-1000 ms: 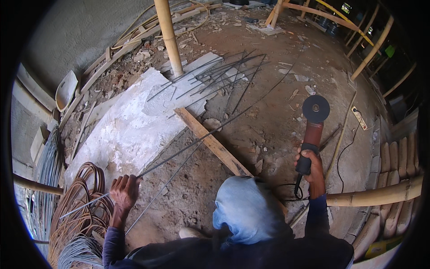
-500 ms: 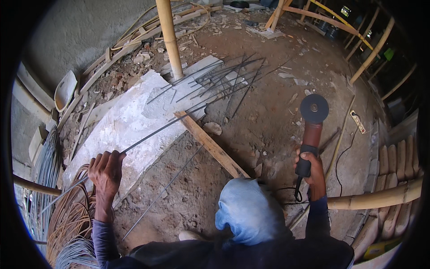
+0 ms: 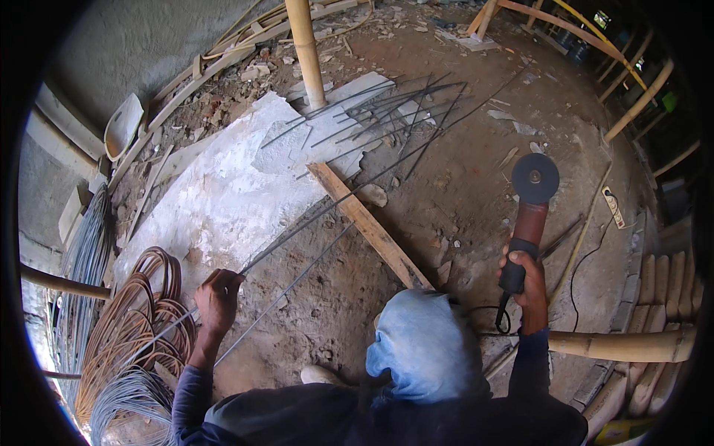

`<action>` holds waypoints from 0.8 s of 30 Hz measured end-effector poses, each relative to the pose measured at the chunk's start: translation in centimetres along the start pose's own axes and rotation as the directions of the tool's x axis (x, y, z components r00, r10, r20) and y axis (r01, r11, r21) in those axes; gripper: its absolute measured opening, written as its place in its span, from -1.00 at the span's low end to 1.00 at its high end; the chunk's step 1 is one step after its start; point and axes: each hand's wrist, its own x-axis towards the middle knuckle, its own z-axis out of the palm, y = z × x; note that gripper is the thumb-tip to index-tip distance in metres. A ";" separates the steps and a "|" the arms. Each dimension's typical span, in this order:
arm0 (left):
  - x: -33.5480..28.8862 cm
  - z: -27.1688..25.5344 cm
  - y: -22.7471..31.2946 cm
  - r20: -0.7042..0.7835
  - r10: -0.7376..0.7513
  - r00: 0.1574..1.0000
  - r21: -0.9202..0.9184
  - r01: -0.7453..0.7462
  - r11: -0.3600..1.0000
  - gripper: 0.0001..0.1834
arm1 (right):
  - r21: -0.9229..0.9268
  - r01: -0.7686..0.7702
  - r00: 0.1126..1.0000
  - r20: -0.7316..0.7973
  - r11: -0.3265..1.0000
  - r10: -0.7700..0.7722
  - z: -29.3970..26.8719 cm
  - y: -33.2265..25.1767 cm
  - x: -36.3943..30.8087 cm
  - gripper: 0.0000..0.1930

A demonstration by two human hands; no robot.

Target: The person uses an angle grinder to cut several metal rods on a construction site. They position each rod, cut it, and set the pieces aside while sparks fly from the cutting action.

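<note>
My left hand [image 3: 216, 301] is closed around a long thin steel rod [image 3: 294, 235], which slants up to the right across a wooden plank [image 3: 372, 233] toward the loose rods. Held out on the right, an angle grinder [image 3: 526, 223] with a dark round disc points away from me. The fingers of my right hand [image 3: 529, 279] wrap its black grip, and its disc is apart from the rod. Another thin rod [image 3: 282, 296] lies on the soil beside the first, one end at the plank. Several cut rods [image 3: 401, 111] lie criss-crossed beyond.
A whitish slab [image 3: 216, 178] surrounds a bamboo post [image 3: 305, 52]. Coils of rusty wire [image 3: 149, 305] and grey wire [image 3: 134, 405] lie at left. A power strip [image 3: 612, 207], a cable and a bamboo pole [image 3: 625, 345] are at right. Blue cloth [image 3: 424, 346] covers my knee.
My left hand has moved right and nearer to me, and the rod has shifted across the plank. My right hand keeps the grinder in nearly the same pose. The view has shifted slightly.
</note>
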 end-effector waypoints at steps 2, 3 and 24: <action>-0.8 1.7 -1.6 0.197 0.007 0.980 -0.080 0.009 0.997 -0.77 | -0.014 -0.008 1.000 0.022 1.000 0.008 0.1 0.3 0.2 -0.39; -1.0 2.8 -2.3 0.295 0.060 0.954 -0.127 -0.023 0.992 -0.72 | -0.023 -0.002 0.999 0.035 1.000 0.003 0.1 0.4 0.4 -0.39; -7.8 8.3 -1.0 0.277 0.089 0.957 0.060 -0.110 0.992 -0.84 | -0.065 -0.011 0.998 -0.057 0.998 0.007 0.7 1.0 -0.6 -0.63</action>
